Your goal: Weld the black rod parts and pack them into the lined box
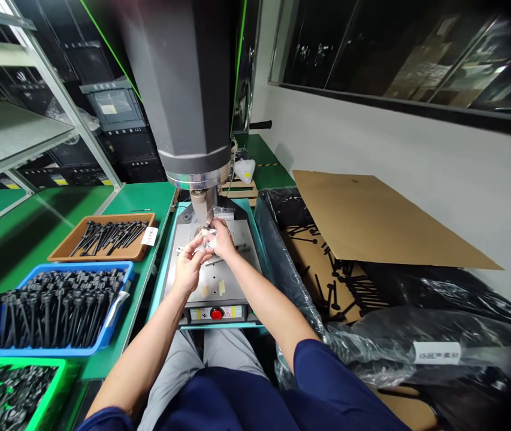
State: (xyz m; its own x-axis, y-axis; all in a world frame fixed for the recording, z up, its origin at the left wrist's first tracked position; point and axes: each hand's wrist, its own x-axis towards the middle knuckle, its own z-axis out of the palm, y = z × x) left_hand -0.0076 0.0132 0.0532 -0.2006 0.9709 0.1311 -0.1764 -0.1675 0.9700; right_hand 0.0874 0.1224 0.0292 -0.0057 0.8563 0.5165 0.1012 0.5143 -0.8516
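Note:
Both hands meet under the metal head [202, 206] of a large grey machine [181, 78], above its metal base plate [232, 284]. My left hand [189, 263] has its fingers bent at the front left of a small fixture. Close beside it, my right hand [221, 239] reaches in from the right with its fingers closed near the tip of the machine head. Something small, clear and dark lies between the fingers; its shape is too small to make out. A red button [216, 313] sits on the front of the base.
At the left stand an orange tray [57, 254] and a blue tray [97, 349] of black bolt-like parts, and a green bin [64, 374] of black pieces. A plastic-lined box [277, 251] with black parts, partly under a cardboard sheet [385, 221], is at the right.

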